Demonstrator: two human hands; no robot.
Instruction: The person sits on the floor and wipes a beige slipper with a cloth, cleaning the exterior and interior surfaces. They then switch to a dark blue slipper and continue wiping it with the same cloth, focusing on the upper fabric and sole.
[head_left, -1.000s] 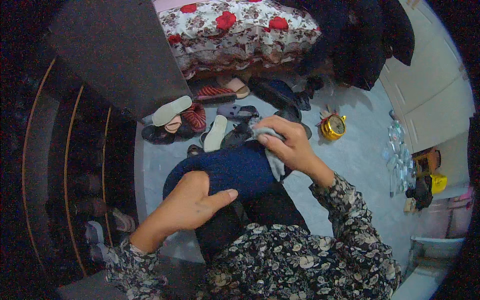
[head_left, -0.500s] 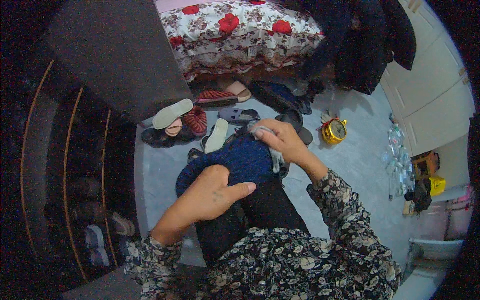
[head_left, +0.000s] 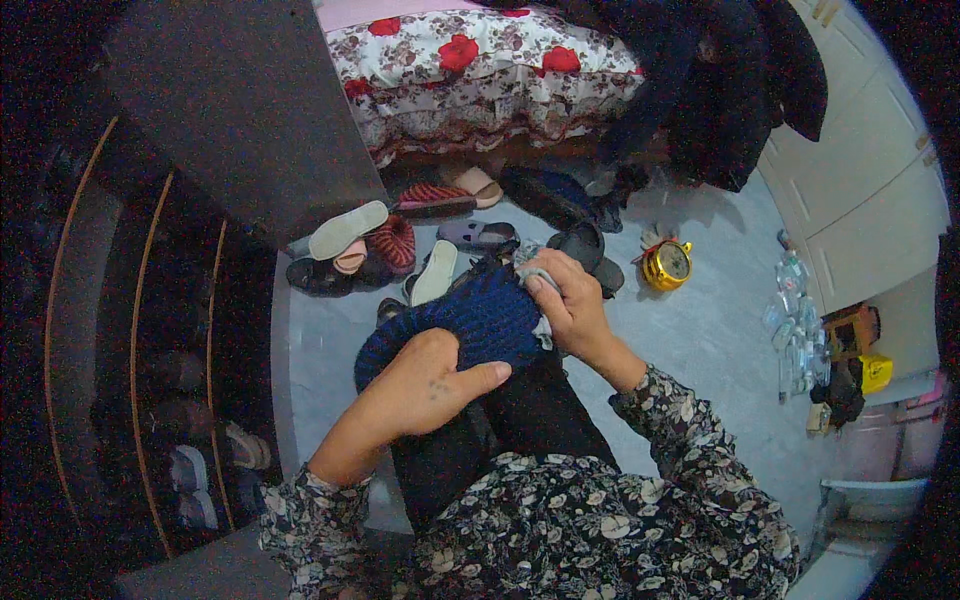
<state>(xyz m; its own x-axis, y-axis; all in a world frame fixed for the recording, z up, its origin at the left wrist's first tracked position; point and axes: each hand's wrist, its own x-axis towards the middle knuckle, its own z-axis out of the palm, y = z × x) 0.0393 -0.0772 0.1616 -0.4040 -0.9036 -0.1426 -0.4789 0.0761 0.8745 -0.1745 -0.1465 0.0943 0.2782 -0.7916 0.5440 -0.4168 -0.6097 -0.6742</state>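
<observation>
Above my lap is a dark blue ribbed knit piece [head_left: 490,315], shaped like a knitted slipper. My left hand [head_left: 430,385] is wrapped round its near left side, thumb pointing right and the other fingers hidden beneath. At its right end, my right hand [head_left: 572,300] grips a crumpled grey cloth [head_left: 532,258] between thumb and fingers, pressed against the knit. Part of the cloth hangs below the hand. Just beyond lie a white-soled shoe [head_left: 436,272] and a grey-purple clog [head_left: 478,234].
Several slippers and shoes, among them a red striped slipper [head_left: 392,245], cover the floor ahead. A yellow round tin [head_left: 667,265] stands to the right. Clear plastic bottles [head_left: 795,320] line the white cabinets [head_left: 860,200]. A dark shoe rack [head_left: 135,350] is at left, a flowered bed cover [head_left: 480,80] ahead.
My right hand has shifted slightly right and toward me with the grey cloth, along the end of the blue knit piece. The left hand keeps its hold.
</observation>
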